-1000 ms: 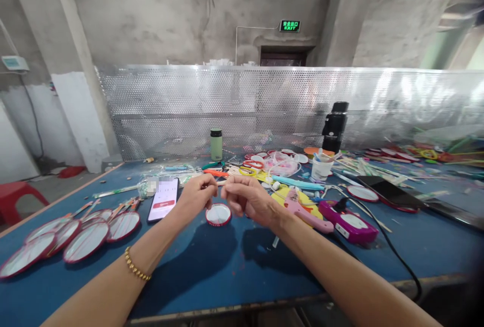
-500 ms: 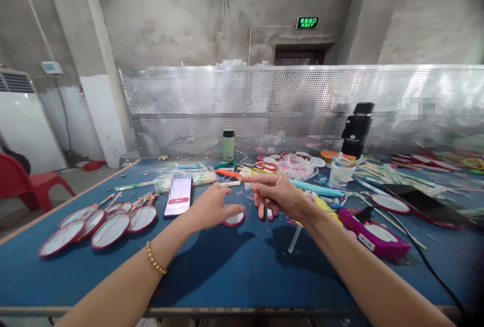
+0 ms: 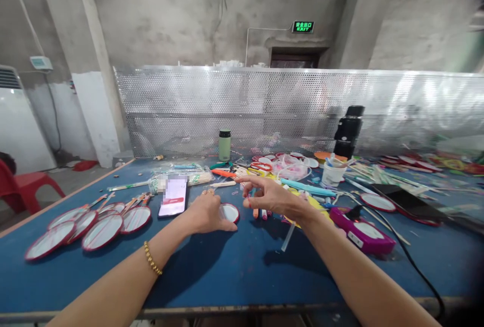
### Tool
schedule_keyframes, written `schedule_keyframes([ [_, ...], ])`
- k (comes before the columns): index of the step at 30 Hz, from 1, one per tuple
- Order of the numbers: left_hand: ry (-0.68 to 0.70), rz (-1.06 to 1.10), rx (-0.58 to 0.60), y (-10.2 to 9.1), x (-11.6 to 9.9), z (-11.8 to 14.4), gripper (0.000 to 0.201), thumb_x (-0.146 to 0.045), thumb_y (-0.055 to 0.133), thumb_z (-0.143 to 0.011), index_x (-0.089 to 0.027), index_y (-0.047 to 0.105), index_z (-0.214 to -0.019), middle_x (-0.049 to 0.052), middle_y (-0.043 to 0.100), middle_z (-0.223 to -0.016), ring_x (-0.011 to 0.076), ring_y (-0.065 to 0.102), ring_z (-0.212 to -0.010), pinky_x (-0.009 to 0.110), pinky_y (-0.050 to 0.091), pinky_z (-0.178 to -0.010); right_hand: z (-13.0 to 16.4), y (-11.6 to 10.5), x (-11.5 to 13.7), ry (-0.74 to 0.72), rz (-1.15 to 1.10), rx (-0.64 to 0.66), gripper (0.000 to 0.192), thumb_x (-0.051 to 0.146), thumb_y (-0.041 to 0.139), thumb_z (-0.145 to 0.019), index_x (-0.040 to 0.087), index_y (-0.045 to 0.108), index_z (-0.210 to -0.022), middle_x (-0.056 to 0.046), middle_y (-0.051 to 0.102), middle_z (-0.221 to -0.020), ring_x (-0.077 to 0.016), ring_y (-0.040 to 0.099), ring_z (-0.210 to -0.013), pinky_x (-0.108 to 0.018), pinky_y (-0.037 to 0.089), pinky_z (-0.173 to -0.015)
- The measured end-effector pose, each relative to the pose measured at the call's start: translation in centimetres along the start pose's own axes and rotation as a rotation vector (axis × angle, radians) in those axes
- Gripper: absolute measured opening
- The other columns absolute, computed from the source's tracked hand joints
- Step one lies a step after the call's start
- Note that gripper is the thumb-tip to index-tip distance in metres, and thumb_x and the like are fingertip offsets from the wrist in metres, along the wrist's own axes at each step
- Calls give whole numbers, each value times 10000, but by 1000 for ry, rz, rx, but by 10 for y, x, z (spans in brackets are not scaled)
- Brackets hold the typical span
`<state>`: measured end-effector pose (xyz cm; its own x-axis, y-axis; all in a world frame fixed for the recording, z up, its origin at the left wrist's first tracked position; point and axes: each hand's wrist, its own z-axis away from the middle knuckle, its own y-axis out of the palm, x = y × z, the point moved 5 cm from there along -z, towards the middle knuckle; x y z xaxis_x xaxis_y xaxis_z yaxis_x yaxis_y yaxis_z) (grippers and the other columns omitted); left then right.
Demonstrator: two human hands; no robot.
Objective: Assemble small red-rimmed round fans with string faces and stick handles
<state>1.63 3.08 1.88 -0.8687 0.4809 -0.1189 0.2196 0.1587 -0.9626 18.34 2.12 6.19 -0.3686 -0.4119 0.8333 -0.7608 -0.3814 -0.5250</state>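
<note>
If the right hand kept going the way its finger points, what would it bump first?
The right hand points left and away. Probably the white stick lying just past its fingertip comes first, then the phone farther on. Depth is hard to judge here.

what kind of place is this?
Most likely a small craft-assembly workshop. Bare concrete walls carry an exit sign, and a long blue worktable holds a row of finished round fans, loose sticks and a glue gun. The left hand rests on a small round disc.
</note>
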Motion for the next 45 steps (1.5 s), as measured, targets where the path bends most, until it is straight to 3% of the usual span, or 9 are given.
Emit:
schedule_keyframes([
  [5, 43, 44, -10, 4, 4, -4, 515, -665, 621, -621, -182, 640, -798, 106, 604, -853, 298, 591, -866, 387, 469, -731, -4, 2, -9, -25, 115, -20, 665, 435, 764, -694, 275, 513, -1288, -21, 573, -989, -62, 567, -555, -198, 431, -469],
  [9, 49, 122, -29, 3, 2, -3, 485, -579, 656, -624, -164, 637, -873, 104, 600, -879, 277, 590, -841, 385, 475, -720, -6, 2, -12, -59, 158, -57, 629, 446, 773, -677, 241, 566, -1234, -24, 601, -956, -78, 570, -600, -206, 443, -510],
  [14, 162, 204, -192, -18, -15, 4, 445, -438, 697, -628, -172, 590, -968, 91, 564, -981, 251, 555, -900, 384, 477, -768, -5, 0, -18, 0, 100, -42, 621, 466, 741, -704, 190, 549, -1226, -60, 613, -1025, -69, 579, -550, -200, 434, -465],
  [18, 287, 244, -280, -36, -28, 9, 528, -337, 689, -656, -194, 529, -1138, 96, 524, -1092, 256, 514, -999, 409, 464, -839, -2, 0, -14, -20, 62, 19, 541, 449, 704, -749, 197, 560, -1205, -64, 607, -1075, -70, 586, -569, -192, 442, -471],
  [28, 394, 280, -269, -39, -32, 12, 577, -293, 658, -693, -224, 481, -1239, 94, 513, -1136, 264, 490, -1071, 434, 455, -893, 2, 2, -1, -132, 127, 0, 503, 386, 729, -740, 212, 624, -1200, -18, 633, -915, -102, 540, -723, -209, 431, -628],
  [39, 337, 251, -270, -41, -36, 14, 508, -320, 648, -706, -199, 516, -1182, 92, 549, -1066, 252, 527, -982, 427, 470, -840, 4, 9, 1, -50, 60, 46, 508, 404, 684, -770, 218, 608, -1236, 14, 624, -742, -79, 521, -566, -173, 393, -478],
  [45, 382, 258, -279, -41, -37, 15, 612, -295, 657, -700, -224, 460, -1275, 92, 537, -1134, 257, 516, -1040, 419, 463, -877, 3, 9, 0, -95, 60, 40, 488, 424, 694, -757, 223, 633, -1197, 6, 628, -801, -78, 508, -579, -177, 401, -481],
])
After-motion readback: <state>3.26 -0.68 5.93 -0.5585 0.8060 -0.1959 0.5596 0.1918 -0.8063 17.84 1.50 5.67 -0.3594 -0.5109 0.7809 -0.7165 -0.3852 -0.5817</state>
